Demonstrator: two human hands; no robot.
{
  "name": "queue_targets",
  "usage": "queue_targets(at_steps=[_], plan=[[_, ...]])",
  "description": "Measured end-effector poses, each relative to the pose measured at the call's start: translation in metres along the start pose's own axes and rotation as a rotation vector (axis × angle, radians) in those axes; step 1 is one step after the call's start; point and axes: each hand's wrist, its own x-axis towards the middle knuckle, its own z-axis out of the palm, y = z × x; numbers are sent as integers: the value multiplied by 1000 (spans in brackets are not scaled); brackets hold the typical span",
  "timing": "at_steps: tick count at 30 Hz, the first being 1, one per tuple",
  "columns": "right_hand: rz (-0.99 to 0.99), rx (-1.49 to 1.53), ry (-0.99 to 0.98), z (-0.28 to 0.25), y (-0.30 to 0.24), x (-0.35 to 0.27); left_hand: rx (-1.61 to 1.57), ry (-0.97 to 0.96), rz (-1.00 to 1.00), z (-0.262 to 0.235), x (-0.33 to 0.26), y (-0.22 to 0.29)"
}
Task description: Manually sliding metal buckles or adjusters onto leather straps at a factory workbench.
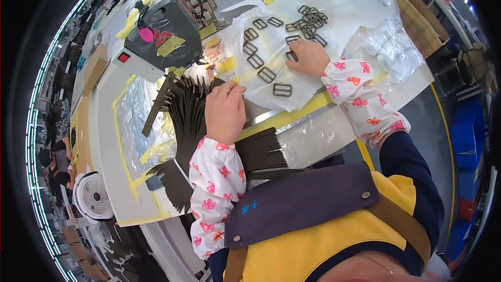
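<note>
Buckles [313, 18], dark metal, scattered and heaped on a white plastic sheet [300, 93] upon the desk [108, 136]; right hand [311, 57] over one, thumb and forefinger apart, any grip indiscernible. Left hand [225, 112], fingers together and curled, partly hiding dark straps [188, 107], hold likewise impossible to tell. Around: sewing machine [167, 34] close beyond the left hand, clear plastic bag [389, 49] right of the buckles, cardboard box [420, 28] beyond it, white fan [95, 196] at far left.
</note>
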Motion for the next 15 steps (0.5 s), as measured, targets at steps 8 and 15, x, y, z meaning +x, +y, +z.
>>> queue_targets(at_steps=[8, 15], plan=[[51, 294, -103, -28, 3, 11, -348, -488, -111, -36, -45, 17], [225, 1267, -556, -53, -58, -15, -412, -565, -120, -29, -37, 7]])
